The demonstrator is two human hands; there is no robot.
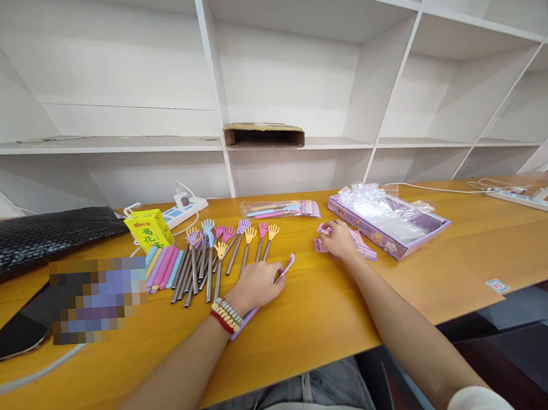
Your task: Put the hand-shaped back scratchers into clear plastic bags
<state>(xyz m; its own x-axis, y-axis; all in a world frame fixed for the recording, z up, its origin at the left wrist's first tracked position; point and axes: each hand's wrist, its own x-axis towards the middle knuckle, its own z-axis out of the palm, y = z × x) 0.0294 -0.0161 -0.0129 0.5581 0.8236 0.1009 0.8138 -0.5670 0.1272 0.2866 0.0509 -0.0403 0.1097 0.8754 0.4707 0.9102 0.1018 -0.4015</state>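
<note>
Head view: L hand (255,288) closed round purple back scratcher (287,265) over bench (318,320), R hand (338,238) apart, pinching printed cards (366,249); scratcher's prob. light, stiff, slick, best held mid-shaft, prongs maybe fragile; yellow carton (142,228) left of L hand reads 菊花, card txt too small.

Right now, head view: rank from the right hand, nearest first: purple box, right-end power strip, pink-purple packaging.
1. Pink-purple packaging: at the right hand.
2. Purple box: just beyond, to the right.
3. Right-end power strip: far right, past the box.
</note>
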